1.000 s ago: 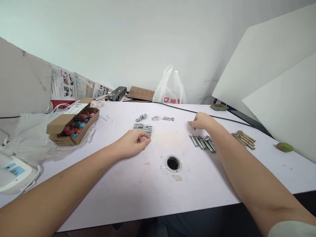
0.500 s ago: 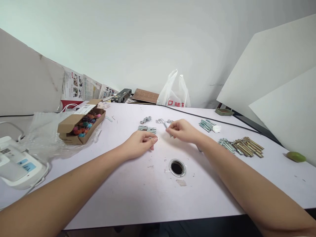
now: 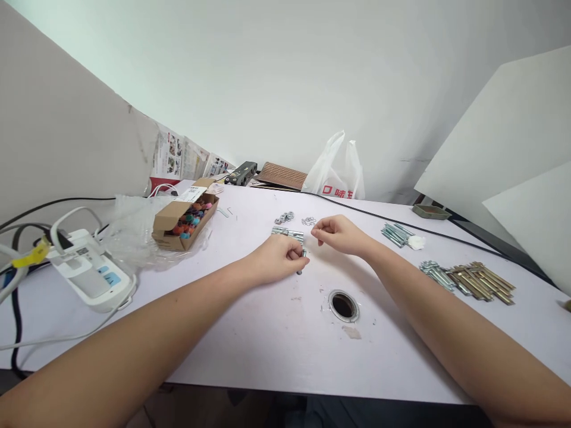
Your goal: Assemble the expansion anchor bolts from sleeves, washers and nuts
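Observation:
My left hand [image 3: 283, 260] is closed around a short silvery bolt [image 3: 300, 271], only part of which shows past the fingers. Just behind it lie several metal sleeves [image 3: 292, 234] in a row. Beside these, my right hand [image 3: 339, 235] hovers with thumb and fingers pinched together; anything between the fingertips is too small to tell. The thin washers [image 3: 308, 220] lie right by its fingertips, partly hidden by the hand. Silvery nuts [image 3: 284, 217] form a small group farther left.
Loose bolts [image 3: 395, 234] lie at right beside a white scrap, with assembled silvery and brass-coloured bolts [image 3: 484, 281] nearer. A round hole [image 3: 343, 306] pierces the table. At left are a box of coloured caps [image 3: 187, 229] and a power strip [image 3: 91, 276]. A plastic bag [image 3: 336, 172] stands behind.
My right hand has brought a bolt from the right to the middle, and it is now in my left hand. The right fingers have moved to the washers. The view has turned left.

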`<state>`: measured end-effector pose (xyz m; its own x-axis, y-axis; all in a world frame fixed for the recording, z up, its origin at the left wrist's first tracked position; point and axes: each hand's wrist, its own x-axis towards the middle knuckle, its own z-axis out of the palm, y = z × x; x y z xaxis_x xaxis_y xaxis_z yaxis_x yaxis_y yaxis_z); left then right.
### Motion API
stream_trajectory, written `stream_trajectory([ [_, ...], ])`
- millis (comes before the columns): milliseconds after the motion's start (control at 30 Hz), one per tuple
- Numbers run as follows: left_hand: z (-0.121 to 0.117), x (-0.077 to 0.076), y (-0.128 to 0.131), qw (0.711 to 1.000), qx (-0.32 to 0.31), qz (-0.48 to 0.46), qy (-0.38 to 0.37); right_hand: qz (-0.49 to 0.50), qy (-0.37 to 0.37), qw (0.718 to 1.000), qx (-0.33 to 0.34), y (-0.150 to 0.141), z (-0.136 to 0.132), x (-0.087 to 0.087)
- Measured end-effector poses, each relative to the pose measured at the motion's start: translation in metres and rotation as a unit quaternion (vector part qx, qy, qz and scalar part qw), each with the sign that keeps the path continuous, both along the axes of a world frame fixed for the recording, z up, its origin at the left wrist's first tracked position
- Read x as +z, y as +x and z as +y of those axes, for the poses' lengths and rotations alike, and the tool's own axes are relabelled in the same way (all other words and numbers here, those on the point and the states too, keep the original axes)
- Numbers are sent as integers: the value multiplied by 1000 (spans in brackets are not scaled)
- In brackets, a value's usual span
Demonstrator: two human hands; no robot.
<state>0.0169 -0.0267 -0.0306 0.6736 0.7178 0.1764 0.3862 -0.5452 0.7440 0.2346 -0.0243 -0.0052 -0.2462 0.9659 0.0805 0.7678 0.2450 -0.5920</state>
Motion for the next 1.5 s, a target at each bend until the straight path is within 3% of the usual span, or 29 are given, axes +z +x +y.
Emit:
stream_trajectory([
  [167, 3, -4, -2, 998, -40, 34, -43, -70, -4, 996, -48, -12, 40, -16],
  [367, 5, -8, -4, 994, -73, 69, -45, -70, -57, 996, -3, -12, 67, -26],
  [500, 5, -9, -1, 995, -49, 79, -30, -53, -62, 996, 31, -4, 61, -17],
  [700, 12, -5, -2, 992, 68, 110, -6, 51, -86, 989, 110, 11, 36, 23],
  [833, 11, -1, -3, 990, 88, 112, -25, 57, -109, 979, 161, 14, 21, 41],
  [1500, 10, -1, -3, 991, 78, 107, -32, 16, -76, 986, 148, -5, 6, 48],
])
